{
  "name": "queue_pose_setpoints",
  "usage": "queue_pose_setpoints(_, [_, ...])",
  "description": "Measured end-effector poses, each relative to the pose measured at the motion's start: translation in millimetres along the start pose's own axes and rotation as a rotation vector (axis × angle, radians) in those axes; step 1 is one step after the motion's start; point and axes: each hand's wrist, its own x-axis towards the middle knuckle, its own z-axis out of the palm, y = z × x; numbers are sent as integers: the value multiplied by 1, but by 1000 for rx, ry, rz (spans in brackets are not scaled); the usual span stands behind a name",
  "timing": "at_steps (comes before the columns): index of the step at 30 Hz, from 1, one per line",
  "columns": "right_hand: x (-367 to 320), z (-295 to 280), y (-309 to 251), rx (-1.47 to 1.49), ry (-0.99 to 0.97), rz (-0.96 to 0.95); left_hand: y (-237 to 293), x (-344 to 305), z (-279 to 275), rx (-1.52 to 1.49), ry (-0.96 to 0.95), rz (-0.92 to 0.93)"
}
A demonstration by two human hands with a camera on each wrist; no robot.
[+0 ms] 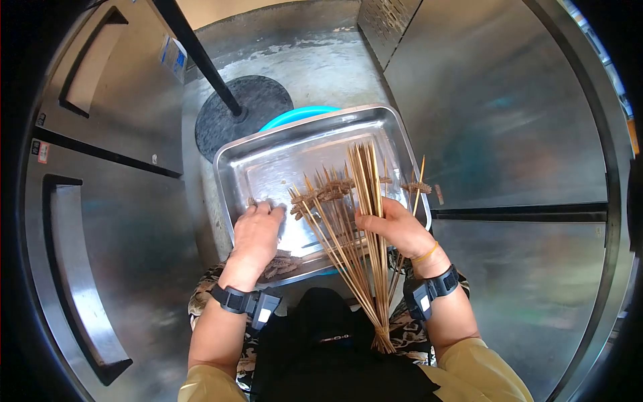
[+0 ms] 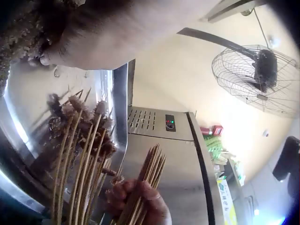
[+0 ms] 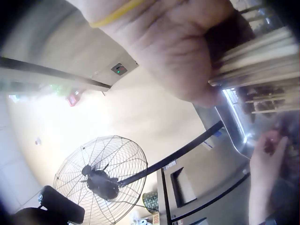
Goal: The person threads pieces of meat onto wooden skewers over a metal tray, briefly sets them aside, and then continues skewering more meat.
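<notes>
My right hand [image 1: 396, 230] grips a thick bundle of bamboo skewers [image 1: 367, 181], points up, over the right part of the metal tray [image 1: 234, 153]. Left of that bundle, several skewers carry brown ridged meat pieces [image 1: 328, 193] near their tips and lean on the tray. My left hand [image 1: 256, 231] is at the tray's left side, fingers bent down around a brown ridged meat piece [image 2: 18, 44], mostly hidden by the hand in the head view. Loose meat pieces [image 1: 281, 264] lie in the near-left corner, beside the left wrist.
A blue basin [image 1: 298, 115] shows under the tray. Behind it stands a black pole on a round base [image 1: 262, 97], with a wire fan [image 2: 260, 70] above. Steel cabinets flank both sides, the left [image 1: 127, 248] and the right [image 1: 495, 127] close to the arms.
</notes>
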Motion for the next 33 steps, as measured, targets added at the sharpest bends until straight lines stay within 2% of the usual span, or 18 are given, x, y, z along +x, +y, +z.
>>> queue_pose_setpoints(5, [7, 6, -3, 99, 35, -33, 4, 2, -14, 6, -210, -9])
queue_pose_setpoints(11, [10, 6, -6, 149, 73, -29, 3, 1, -11, 1, -122, 39])
queue_pose_setpoints(14, [11, 5, -2, 220, 82, 10, -6, 1, -18, -224, -43, 12])
queue_pose_setpoints(17, [12, 7, 0, 259, 88, 33, -27, 10, -20, -727, -8, -136])
queue_pose_setpoints(18, [12, 9, 0, 254, 88, 37, -33, 14, -26, -1047, -75, -201])
queue_pose_setpoints(21, [12, 17, -5, 281, 89, 84, -27, 25, -37, -1709, 85, -211])
queue_pose_setpoints(22, [13, 19, -5, 278, 77, 88, -24, 26, -40, -1828, 43, -168])
queue_pose_setpoints(25, [13, 25, -10, 258, 74, 71, -6, 31, -42, -2014, -21, -127])
queue_pose_setpoints(29, [15, 27, -9, 179, 38, 119, 7, 38, -37, -2142, 6, -129])
queue_pose_setpoints(30, [14, 29, -9, 167, 30, 123, 12, 38, -41, -2110, 48, -166])
queue_pose_setpoints(33, [15, 31, -14, 173, 7, 136, 12, 43, -38, -2105, 20, -205])
